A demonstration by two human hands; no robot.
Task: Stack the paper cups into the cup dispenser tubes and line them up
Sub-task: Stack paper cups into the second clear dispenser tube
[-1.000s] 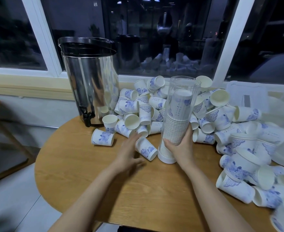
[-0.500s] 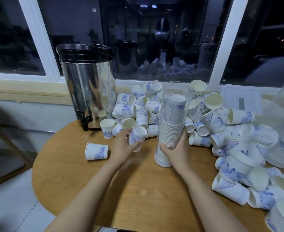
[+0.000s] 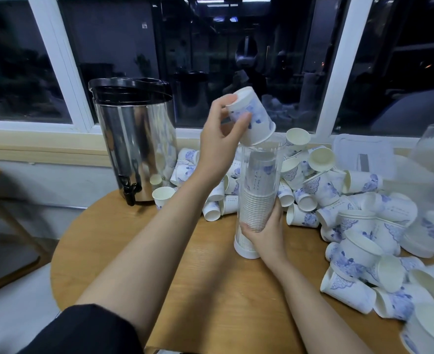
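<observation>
While the right hand (image 3: 267,233) grips the clear tube (image 3: 258,190) mid-frame, left hand (image 3: 218,144) fingers pinch an upside-down cup (image 3: 253,118) above it.

Dark night windows (image 3: 19,60) in white frames (image 3: 62,60) behind round wooden table (image 3: 210,290).

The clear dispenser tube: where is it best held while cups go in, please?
I'd grip the dispenser tube low, from the near side, as the right hand does: it stands tall, and its open top must stay clear for the cup in the left hand.
</observation>
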